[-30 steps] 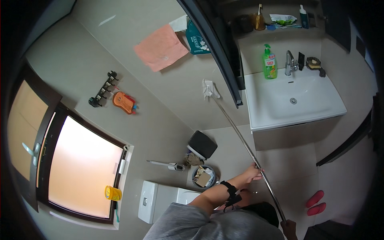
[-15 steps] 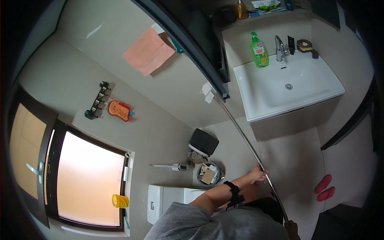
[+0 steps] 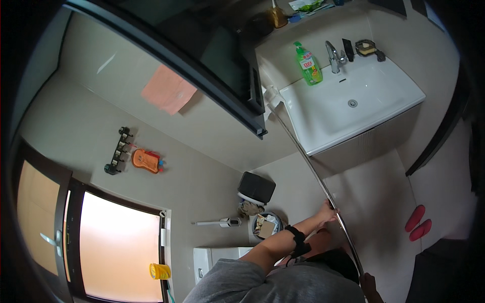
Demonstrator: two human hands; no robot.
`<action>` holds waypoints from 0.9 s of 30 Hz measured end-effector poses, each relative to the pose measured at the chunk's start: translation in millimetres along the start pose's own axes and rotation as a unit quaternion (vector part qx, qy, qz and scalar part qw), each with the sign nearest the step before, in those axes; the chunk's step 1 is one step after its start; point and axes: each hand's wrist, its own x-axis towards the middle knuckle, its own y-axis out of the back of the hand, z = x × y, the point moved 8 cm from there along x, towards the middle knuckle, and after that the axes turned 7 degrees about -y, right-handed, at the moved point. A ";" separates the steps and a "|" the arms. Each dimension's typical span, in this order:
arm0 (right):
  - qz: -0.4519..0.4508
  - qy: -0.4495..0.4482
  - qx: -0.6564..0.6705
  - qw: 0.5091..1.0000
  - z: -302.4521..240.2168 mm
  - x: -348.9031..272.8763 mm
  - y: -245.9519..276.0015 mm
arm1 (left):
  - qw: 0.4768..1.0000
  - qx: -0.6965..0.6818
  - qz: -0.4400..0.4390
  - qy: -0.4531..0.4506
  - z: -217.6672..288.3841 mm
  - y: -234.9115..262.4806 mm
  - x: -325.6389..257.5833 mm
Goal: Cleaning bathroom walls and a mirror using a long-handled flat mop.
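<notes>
A long shiny metal pole (image 3: 314,170) runs slantwise from the lower right up to the left side of the sink. My left hand (image 3: 327,211) is wrapped round its middle, and a black strap circles that forearm. Low in the view, my right hand (image 3: 369,286) grips the pole's near end, partly cut off by shadow and the edge. At the far end is a white cloth or tissue (image 3: 273,96), close to the wall between the sink (image 3: 389,106) and a dark-framed panel (image 3: 202,86). The panel partly covers it, so I cannot tell whether it touches the wall.
A green pump bottle (image 3: 309,65) and a faucet (image 3: 333,56) stand at the sink's back. A waste bin (image 3: 266,225), a dark box (image 3: 256,187) and a toilet (image 3: 203,260) are at left. Red slippers (image 3: 418,223) lie right. A pink towel (image 3: 169,90) hangs on the wall.
The pole's white-covered end has moved from beside the panel's lower tip to between the panel and the sink. The whole view has shifted; both hands keep their grip.
</notes>
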 end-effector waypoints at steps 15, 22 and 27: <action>-0.046 -0.012 0.059 0.997 -39.8 -7.9 21.6 | 0.999 0.043 0.008 0.025 6.8 -0.4 3.9; -0.012 0.042 0.018 0.999 -13.7 4.8 12.9 | 0.999 0.025 0.001 0.021 4.6 1.7 -21.5; 0.008 0.134 -0.024 0.991 -32.3 14.1 14.3 | 0.998 0.039 0.014 -0.036 13.6 19.8 0.2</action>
